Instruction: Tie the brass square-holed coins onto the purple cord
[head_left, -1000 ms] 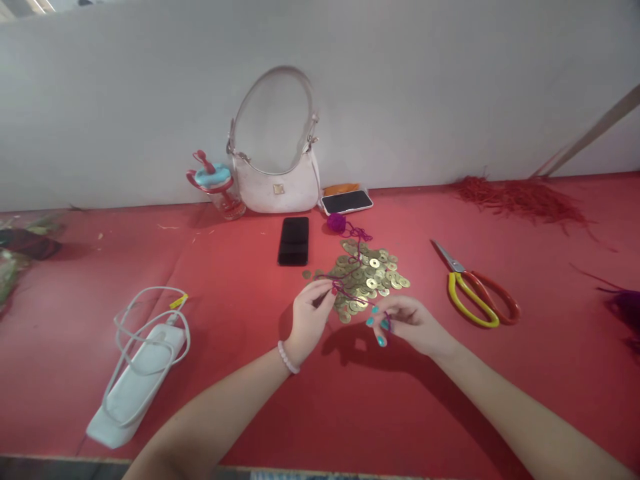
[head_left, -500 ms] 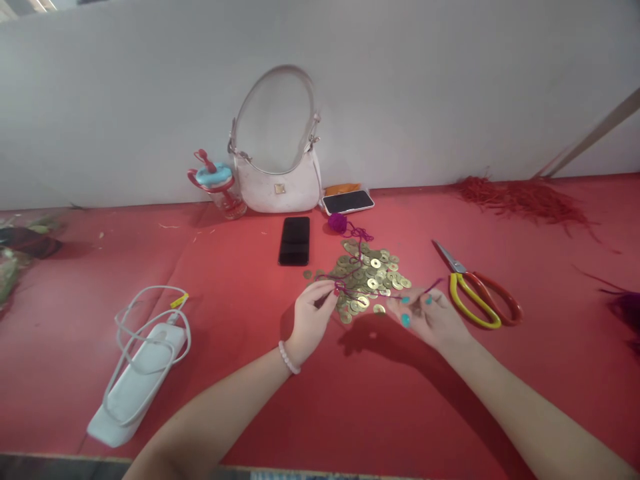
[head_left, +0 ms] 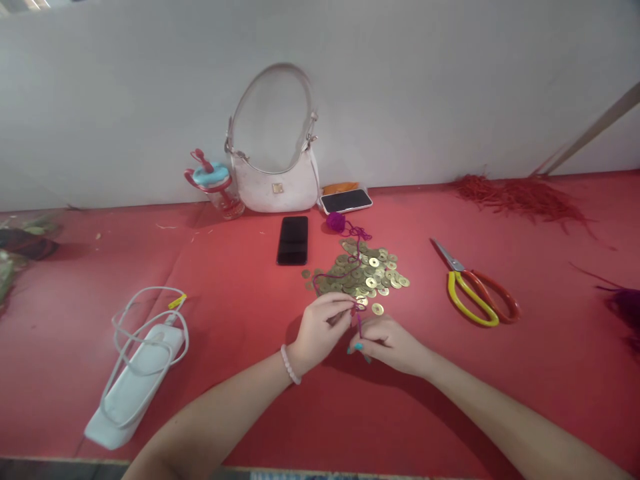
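One thin purple yarn cord [head_left: 332, 275] runs from my left hand [head_left: 323, 330], pinched on it, across a heap of round, square-holed brass-coloured coins [head_left: 374, 263] to a purple yarn ball [head_left: 335, 222]. My right hand [head_left: 390, 343], just beside, grips the cord's short end. Done: one small loop [head_left: 360, 307] formed. Outstanding, in my judgement: loop not drawn tight, coins lying loose. Steel scissors with yellow-and-red handles [head_left: 456, 264] lie apart, untouched, on the red tabletop [head_left: 240, 300].

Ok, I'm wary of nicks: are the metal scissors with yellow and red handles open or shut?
They look shut: the scissors lie on the red tabletop, blades together in one narrow point.
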Motion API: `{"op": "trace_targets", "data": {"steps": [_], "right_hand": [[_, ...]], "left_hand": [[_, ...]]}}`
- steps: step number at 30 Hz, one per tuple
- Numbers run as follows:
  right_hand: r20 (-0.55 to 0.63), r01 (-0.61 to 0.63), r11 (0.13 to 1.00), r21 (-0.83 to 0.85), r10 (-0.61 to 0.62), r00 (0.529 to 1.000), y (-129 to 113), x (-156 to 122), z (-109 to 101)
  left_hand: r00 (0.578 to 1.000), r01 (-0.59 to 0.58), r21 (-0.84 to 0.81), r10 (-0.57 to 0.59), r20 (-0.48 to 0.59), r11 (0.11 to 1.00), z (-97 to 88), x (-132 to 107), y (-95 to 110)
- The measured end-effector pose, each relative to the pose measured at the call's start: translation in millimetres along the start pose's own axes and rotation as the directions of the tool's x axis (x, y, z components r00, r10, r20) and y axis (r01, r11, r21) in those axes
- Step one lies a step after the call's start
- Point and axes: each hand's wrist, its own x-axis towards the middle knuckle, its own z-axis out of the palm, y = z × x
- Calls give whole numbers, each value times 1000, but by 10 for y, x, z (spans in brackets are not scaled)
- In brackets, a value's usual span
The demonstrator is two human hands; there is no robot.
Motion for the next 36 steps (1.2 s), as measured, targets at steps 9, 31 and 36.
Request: {"op": "trace_targets", "data": {"steps": [9,31,36], "right_hand": [[-125,-76,995,-63,68,990,36,9,-7],[-376,-211,915,343,340,862,46,18,-9],[-338,-153,901,407,304,891,62,14,-10]], "left_hand": [[998,-57,27,57,17,998,-11,-7,6],[993,-118,65,116,36,991,3,-18,14],[993,-110,77,107,42,991,7,-27,0]]}}
